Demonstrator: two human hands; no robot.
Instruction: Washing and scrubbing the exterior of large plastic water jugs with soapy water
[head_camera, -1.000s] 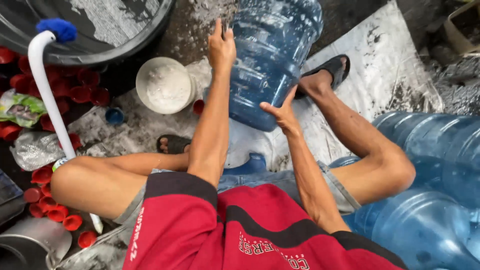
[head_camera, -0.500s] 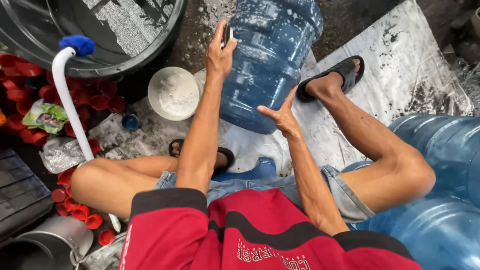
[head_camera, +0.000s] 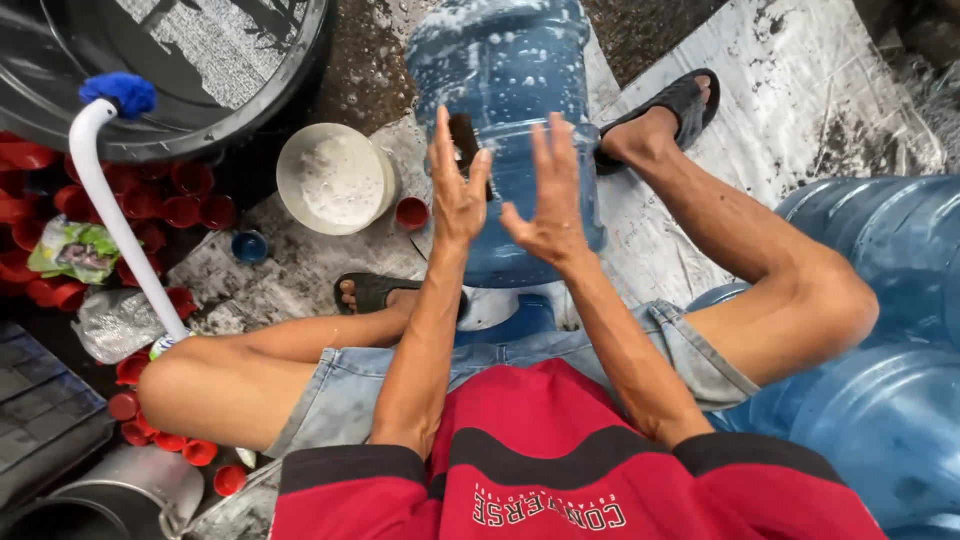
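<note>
A big blue water jug (head_camera: 520, 90), wet and flecked with foam, stands between my legs on a wet white sheet (head_camera: 800, 110). Both of my hands are raised in front of its side. My left hand (head_camera: 455, 195) has its fingers stretched up and pinches a small dark scrub pad (head_camera: 466, 142) against the jug's wall. Just to its right, my right hand (head_camera: 548, 200) is open with the fingers spread, empty, close to the jug; I cannot tell whether it touches it.
A white bowl of soapy water (head_camera: 335, 178) sits left of the jug, by a large black tub (head_camera: 250, 110). Red caps (head_camera: 180, 205) litter the left side around a white pipe with a blue tip (head_camera: 115, 205). More blue jugs (head_camera: 880, 330) lie at right.
My left hand came down from the jug's upper edge to its side. My right hand let go of the jug's lower side and rose beside the left. The jug now sits closer and more centred.
</note>
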